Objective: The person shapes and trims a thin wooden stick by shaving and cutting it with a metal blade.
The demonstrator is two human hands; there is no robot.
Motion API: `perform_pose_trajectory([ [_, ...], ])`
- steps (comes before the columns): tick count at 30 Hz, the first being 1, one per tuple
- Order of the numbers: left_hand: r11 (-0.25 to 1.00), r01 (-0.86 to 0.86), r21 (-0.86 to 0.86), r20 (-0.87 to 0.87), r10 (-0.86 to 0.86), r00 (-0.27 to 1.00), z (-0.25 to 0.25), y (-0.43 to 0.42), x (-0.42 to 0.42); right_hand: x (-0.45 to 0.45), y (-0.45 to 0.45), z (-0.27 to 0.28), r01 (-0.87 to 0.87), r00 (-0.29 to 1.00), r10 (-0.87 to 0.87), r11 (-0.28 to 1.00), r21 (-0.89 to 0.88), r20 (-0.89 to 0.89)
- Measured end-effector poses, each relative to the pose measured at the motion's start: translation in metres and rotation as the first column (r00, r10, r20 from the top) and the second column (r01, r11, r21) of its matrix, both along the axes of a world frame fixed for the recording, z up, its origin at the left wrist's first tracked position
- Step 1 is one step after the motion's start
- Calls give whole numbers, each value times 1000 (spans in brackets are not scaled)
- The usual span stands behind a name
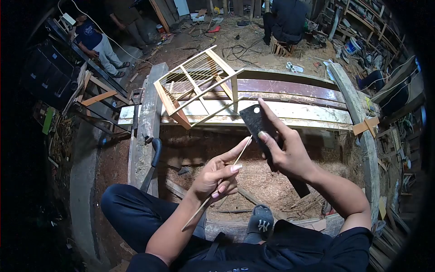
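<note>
My left hand (218, 177) is closed around a thin wooden stick (193, 218), whose upper end rises past the fingertips to the edge of a dark flat blade (254, 121). That blade, with a round hole near its top corner, is gripped by my right hand (290, 152), the thumb on its face and the index finger stretched along its side. Its lower part shows below the hand. Beyond both hands, a small wooden frame (195, 88) with thin parallel slats rests tilted on the bench (294, 110).
A saw with a dark blue handle (157, 153) leans at the bench's left post (147, 118). Crossed wood pieces (365, 126) lie on the right beam. One person (93, 38) stands at back left, another beside them; a third (287, 20) sits at the back. Shavings cover the ground.
</note>
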State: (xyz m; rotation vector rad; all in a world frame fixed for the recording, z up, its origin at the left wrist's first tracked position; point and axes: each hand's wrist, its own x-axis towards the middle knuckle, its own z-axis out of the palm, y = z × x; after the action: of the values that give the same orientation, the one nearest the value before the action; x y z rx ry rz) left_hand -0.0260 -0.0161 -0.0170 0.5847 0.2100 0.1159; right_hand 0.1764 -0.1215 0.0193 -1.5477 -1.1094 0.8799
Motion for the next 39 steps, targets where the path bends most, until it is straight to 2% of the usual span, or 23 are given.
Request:
perform_pose_trajectory([
  [3, 1000, 6, -13, 29, -6, 1000, -3, 0, -1, 0, -2, -9, -33, 994, 27, 998, 55, 105],
  [4, 1000, 9, -11, 14, -9, 1000, -2, 1, -1, 1, -2, -4, -43, 998, 44, 999, -27, 47],
  [7, 1000, 5, 4, -15, -5, 1000, 0, 1, 0, 0, 0, -2, 7, 1000, -6, 1000, 10, -12],
  [9, 1000, 5, 13, -30, -5, 1000, 1, 0, 2, 0, 0, -14, -37, 987, 13, 989, 143, 163],
  [11, 1000, -1, 23, -69, 3, 998, 3, 0, 0, 1, -1, -7, -47, 988, 28, 991, 123, 153],
  [13, 1000, -6, 12, -46, 6, 999, 0, 0, 1, 2, -1, 0, -8, 995, 4, 999, -38, -104],
  [14, 1000, -7, -2, -20, 7, 1000, -2, 0, 2, 0, -1, -3, -8, 995, 4, 999, -38, -102],
  [15, 1000, -6, -3, -18, 6, 1000, -4, 0, 2, -3, -2, -7, -70, 997, 68, 997, 43, 33],
  [17, 1000, -16, 7, -95, 17, 995, -6, -1, -2, -6, -5, -4, -145, 984, 143, 989, 12, 108],
  [18, 1000, -16, 7, -97, 16, 995, -4, -2, -1, -5, -3, -2, -144, 984, 142, 989, 11, 106],
  [20, 999, -28, -31, -30, 27, 999, 2, -3, 4, 2, 3, 2, 14, 1000, -14, 998, -56, 0],
  [21, 999, -28, -28, -27, 27, 999, -1, -2, 3, 0, 3, -5, 8, 999, -9, 1000, 30, 35],
  [22, 1000, -21, -17, -45, 20, 999, -7, 0, 0, -4, -1, 6, -68, 991, 70, 997, -19, 111],
  [24, 1000, -9, -13, -72, 8, 997, -10, 0, -3, -10, -5, -9, -123, 988, 115, 989, 76, 106],
  [26, 1000, -9, 8, -89, 10, 996, -3, -1, 0, -3, 1, -9, -64, 991, 55, 995, 71, 125],
  [28, 1000, 5, 21, -66, -4, 998, -1, -2, 1, 1, 2, 1, -2, 1000, 2, 999, -39, -11],
  [29, 999, 20, 50, -62, -17, 998, -5, 0, -1, -3, 1, -3, -10, 1000, 10, 1000, 6, 5],
  [30, 996, 34, 79, -60, -29, 998, -6, 1, -4, -4, -3, -10, -48, 990, 39, 997, 68, 133],
  [32, 994, 37, 105, -87, -28, 996, -3, -1, -4, -2, -3, -16, -71, 981, 46, 989, 127, 188],
  [34, 998, -13, 64, -96, 19, 995, -1, -4, 0, 12, 3, -14, 43, 993, -42, 999, -2, 110],
  [36, 996, 5, 86, -90, 3, 996, -3, -4, 1, 25, 8, -11, 158, 987, -157, 986, 49, -10],
  [38, 996, 35, 81, -66, -30, 997, 1, -5, 0, 26, 0, 5, 101, 985, -99, 995, 10, -139],
  [39, 998, 19, 65, -47, -16, 999, 0, -5, 0, 24, -1, 8, 100, 985, -98, 995, 9, -140],
])
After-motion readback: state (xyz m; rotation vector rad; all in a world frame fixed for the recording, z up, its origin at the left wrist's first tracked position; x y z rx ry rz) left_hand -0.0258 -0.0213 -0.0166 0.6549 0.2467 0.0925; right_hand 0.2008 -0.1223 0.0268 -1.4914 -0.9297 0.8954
